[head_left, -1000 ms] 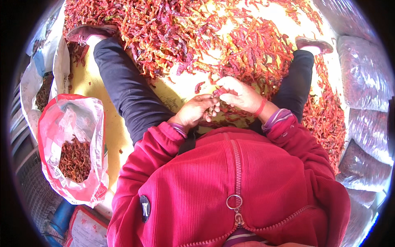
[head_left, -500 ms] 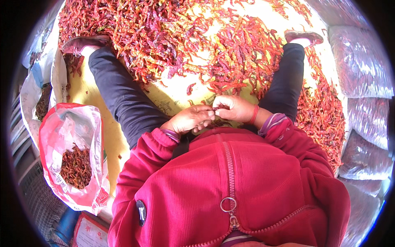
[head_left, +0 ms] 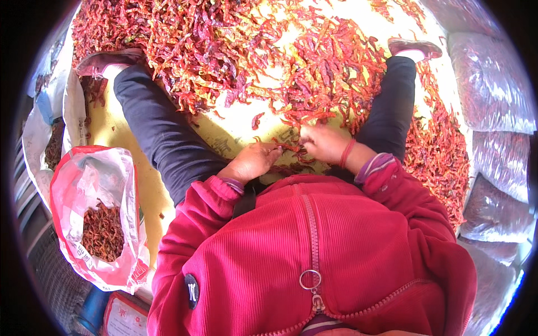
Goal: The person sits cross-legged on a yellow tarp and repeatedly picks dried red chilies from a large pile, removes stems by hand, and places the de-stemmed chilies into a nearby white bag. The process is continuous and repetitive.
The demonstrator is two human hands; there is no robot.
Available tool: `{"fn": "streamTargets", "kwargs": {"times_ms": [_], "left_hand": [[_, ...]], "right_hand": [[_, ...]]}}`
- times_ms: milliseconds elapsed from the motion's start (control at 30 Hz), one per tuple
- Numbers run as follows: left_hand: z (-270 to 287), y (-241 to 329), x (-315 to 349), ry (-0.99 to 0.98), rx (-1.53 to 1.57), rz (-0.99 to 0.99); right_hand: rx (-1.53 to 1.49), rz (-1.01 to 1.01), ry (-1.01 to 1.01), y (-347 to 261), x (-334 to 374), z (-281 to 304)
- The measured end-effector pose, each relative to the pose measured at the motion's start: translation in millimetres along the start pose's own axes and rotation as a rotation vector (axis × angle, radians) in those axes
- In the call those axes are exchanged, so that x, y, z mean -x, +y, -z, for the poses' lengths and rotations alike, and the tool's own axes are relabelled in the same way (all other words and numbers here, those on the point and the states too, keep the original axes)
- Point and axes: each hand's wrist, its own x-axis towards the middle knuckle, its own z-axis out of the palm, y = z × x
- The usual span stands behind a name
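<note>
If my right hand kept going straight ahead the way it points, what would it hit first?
Most likely the pile of dried red chillies spread on the floor just beyond the right hand; its fingertips look already at the edge, though depth is unclear.

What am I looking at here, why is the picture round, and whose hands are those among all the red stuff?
No machine is at work: a person sits on the ground wearing a camera on the head that looks straight down. Its wide lens bends the picture into a circle. The red jacket at the bottom is the person's own chest, and the dark trouser legs stretch out either side. The left hand and right hand meet in the middle and pinch dried red chillies between them. A great heap of dried chillies covers the yellow sheet in front. To the person's left stands an open red and white bag with chillies inside. Clear filled sacks lie on the right.
</note>
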Motion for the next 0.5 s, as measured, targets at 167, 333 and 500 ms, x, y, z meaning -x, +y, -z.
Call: {"fn": "streamTargets", "kwargs": {"times_ms": [167,333,500], "left_hand": [[-5.6,-7.5,-8.0,-0.157,0.776,0.162],[9.3,-1.2,-2.6,-0.127,0.923,0.246],[6.8,-6.6,-5.1,-0.081,0.966,0.287]], "right_hand": [[0.164,-0.158,0.162,30.5,-42.3,-8.9],[0.286,-0.046,-0.031,20.2,-23.8,-15.9],[0.273,-0.017,-0.047,46.5,-0.5,-12.0]]}}
